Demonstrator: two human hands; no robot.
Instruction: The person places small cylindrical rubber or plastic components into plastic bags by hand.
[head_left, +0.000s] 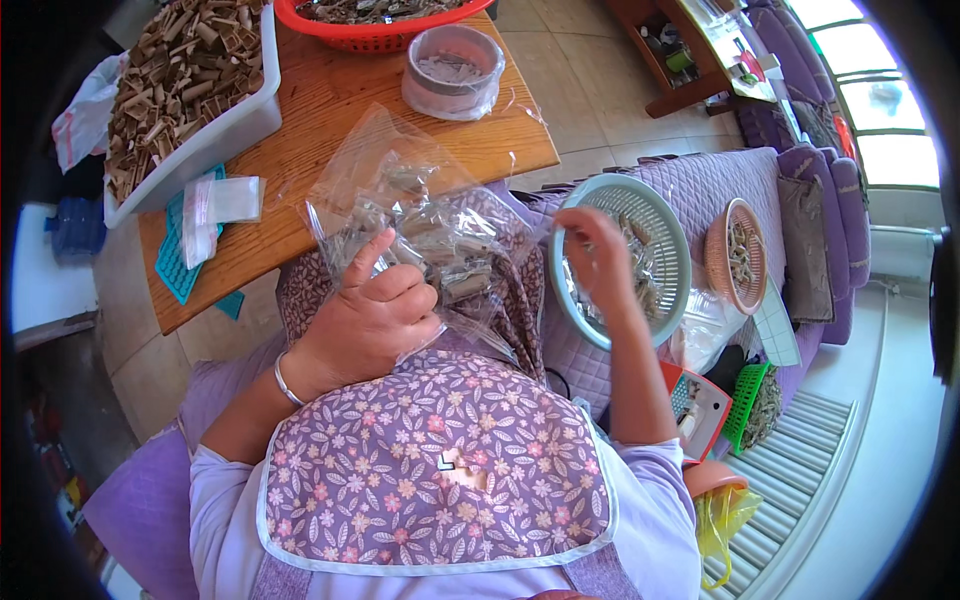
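A large clear plastic bag (340, 165) lies over my lap and the table edge, with several small clear packets (460, 270) of greyish-brown pieces in it. My left hand (385, 300) is closed on the bag's near side, index finger stretched out along the plastic. To the right, my right hand (600, 255) is above the light blue-green basket (683, 265), fingers curved and apart, with nothing visible in them. More small packets (640, 255) lie in that basket, partly hidden by the hand and forearm.
On the wooden table (310, 75) stand a white bin (215, 145) of brown curled pieces, a red basket (380, 35) and a plastic-wrapped round tub (452, 85). A pink basket (712, 255), a green basket (745, 400) and a red-and-white box (700, 410) are farther right.
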